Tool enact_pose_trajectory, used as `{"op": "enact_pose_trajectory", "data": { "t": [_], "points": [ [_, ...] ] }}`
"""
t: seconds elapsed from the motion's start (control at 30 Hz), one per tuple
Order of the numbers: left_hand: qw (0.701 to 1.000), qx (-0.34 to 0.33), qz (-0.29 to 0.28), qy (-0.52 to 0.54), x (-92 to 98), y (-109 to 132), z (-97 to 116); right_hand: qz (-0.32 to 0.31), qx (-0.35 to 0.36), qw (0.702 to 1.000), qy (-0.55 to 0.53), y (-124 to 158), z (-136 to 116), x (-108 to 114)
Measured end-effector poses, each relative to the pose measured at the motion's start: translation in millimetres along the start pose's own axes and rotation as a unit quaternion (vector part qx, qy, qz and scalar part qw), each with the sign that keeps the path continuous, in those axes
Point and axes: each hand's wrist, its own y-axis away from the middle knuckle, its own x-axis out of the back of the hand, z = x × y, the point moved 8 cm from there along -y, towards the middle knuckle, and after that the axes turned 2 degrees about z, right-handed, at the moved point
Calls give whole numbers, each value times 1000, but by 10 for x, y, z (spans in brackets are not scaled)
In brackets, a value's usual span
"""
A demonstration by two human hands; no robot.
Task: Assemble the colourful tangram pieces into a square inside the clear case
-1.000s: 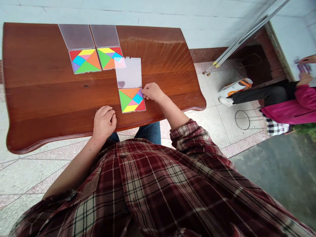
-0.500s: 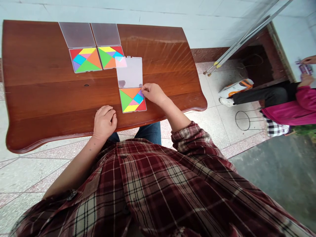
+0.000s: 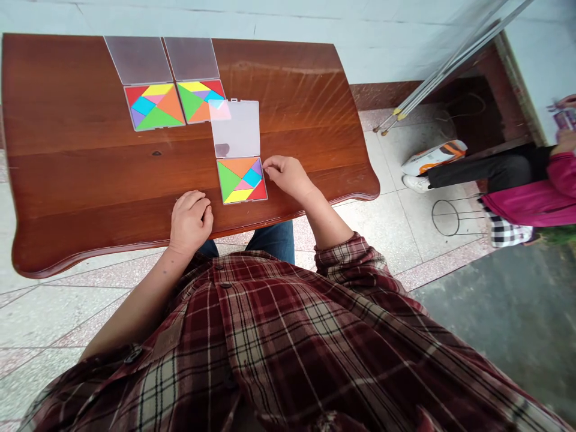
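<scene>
In the head view, a tangram set (image 3: pixel 230 174) lies in its case on the table, near the front edge. Its coloured pieces sit flat together, and its clear lid (image 3: pixel 240 129) is folded back. Just off the case's right side is my right hand (image 3: pixel 288 175), thumb and index finger slightly apart, nothing between them. A purple triangle (image 3: pixel 257 165) is the piece closest to those fingertips. My left hand (image 3: pixel 191 221) rests palm down on the wood, left of the case, fingers loosely bent and holding nothing.
Two more tangram cases, one at left (image 3: pixel 157 111) and one beside it (image 3: pixel 189 99), lie with lids back on the brown table (image 3: pixel 81 174). The near lid overlaps the second case. Right of the table are metal poles (image 3: pixel 418 90), a wire rack (image 3: pixel 445 217) and a seated person (image 3: pixel 535 192).
My right hand has drawn back slightly to the right, away from the purple triangle, uncovering it. My left hand has stayed in place. The view has shifted a little.
</scene>
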Motion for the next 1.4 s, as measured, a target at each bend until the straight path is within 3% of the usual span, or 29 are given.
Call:
{"op": "enact_pose_trajectory", "data": {
  "t": [0.23, 0.37, 0.7, 0.97, 1.4],
  "points": [
    [1000, 19, -15, 16, -18, 8, -30, 166, -40, 983, -71, 255, 405, 122],
    [1000, 8, -12, -2, -6, 13, -11, 208, -28, 976, -50, 361, 435, 57],
    [999, 11, -42, -33, -21, 4, 4, 232, -5, 973, -6, 362, 394, 42],
    [989, 8, -126, -71, -127, -53, 84, 209, -34, 977, 19, 335, 364, 11],
    [986, -15, -145, -82, -554, -610, 211, 218, -53, 975, -4, 303, 374, 32]
  ]
}}
